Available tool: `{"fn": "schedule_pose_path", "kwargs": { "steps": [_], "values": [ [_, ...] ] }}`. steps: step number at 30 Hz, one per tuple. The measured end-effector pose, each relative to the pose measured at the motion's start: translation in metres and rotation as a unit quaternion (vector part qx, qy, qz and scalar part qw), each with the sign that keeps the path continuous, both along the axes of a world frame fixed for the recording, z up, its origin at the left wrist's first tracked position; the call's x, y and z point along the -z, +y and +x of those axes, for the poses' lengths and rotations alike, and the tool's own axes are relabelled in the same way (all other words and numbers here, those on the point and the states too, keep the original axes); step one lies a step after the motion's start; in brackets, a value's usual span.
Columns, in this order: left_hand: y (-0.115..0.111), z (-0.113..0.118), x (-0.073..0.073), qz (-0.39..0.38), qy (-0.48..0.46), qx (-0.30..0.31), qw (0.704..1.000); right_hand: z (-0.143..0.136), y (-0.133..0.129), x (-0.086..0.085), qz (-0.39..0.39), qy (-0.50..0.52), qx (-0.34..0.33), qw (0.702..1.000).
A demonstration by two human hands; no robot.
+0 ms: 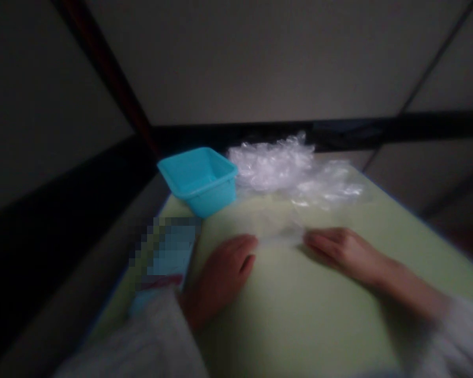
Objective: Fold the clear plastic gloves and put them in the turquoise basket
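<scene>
A thin clear plastic bag [276, 231] lies almost flat on the yellow-green table [299, 315], stretched between my two hands. My left hand [226, 268] has its fingertips closed at the bag's near left corner, the thumb bent below them. On the other side, my right hand [341, 252] pinches the near right corner with its fingers pressed together. The picture is dim and blurred, so the bag's edges are faint. Nothing can be made out inside it.
Behind my left hand stands a turquoise plastic basin [216, 199]. A crumpled heap of clear plastic bags [271, 165] spreads to its right at the table's far end. A partly pixelated light-blue flat item [173, 249] lies along the left edge. Grey panels [260, 63] rise beyond.
</scene>
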State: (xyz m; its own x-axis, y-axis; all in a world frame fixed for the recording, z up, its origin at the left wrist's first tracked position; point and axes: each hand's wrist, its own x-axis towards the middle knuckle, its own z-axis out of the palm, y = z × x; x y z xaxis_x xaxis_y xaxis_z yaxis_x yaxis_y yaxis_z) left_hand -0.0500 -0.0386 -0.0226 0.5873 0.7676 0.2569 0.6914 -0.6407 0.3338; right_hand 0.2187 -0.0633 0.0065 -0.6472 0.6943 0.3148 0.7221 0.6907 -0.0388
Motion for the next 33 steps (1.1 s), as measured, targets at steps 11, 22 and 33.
{"fn": "schedule_pose_path", "kwargs": {
  "steps": [11,22,33],
  "values": [
    [0.000,0.000,-0.023,-0.081,-0.156,-0.050,0.983,0.000,-0.001,-0.015,-0.103,0.239,0.052,0.964],
    [-0.014,-0.004,-0.040,-0.472,-0.398,0.059,0.785,-0.002,-0.004,-0.031,-0.305,0.471,0.067,0.825],
    [0.006,0.004,-0.024,-0.515,-0.398,-0.131,0.748,-0.008,0.023,0.002,-0.398,0.480,0.158,0.766]
  ]
}}
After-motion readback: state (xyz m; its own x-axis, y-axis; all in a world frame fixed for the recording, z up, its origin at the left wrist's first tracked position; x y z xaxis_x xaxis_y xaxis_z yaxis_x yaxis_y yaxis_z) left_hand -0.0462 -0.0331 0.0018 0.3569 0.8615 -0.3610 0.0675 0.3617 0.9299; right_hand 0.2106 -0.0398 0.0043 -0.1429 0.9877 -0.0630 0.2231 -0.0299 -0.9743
